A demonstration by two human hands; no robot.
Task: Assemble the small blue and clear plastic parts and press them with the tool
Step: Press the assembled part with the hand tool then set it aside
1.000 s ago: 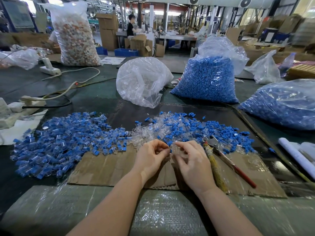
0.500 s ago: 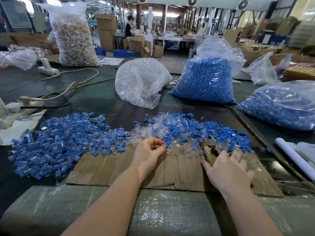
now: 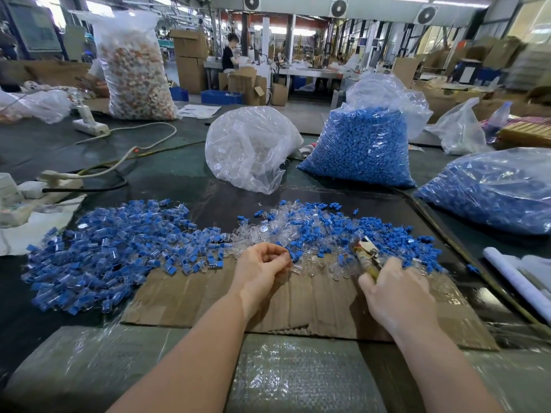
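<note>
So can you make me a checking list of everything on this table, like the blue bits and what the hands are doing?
Surface: dark table with a flat cardboard sheet under the work.
Job's things: pile of joined blue-and-clear parts at left; mixed loose parts in the middle; tool lying among them.
Clutter: clear bag, bag of blue parts, another blue bag, tall bag of mixed pieces.
Hands: left hand pinches a small part; right hand grips the tool's handle.
Cables: white cord and power strip at far left.
Surroundings: factory hall, cardboard boxes, a person working far off.
</note>
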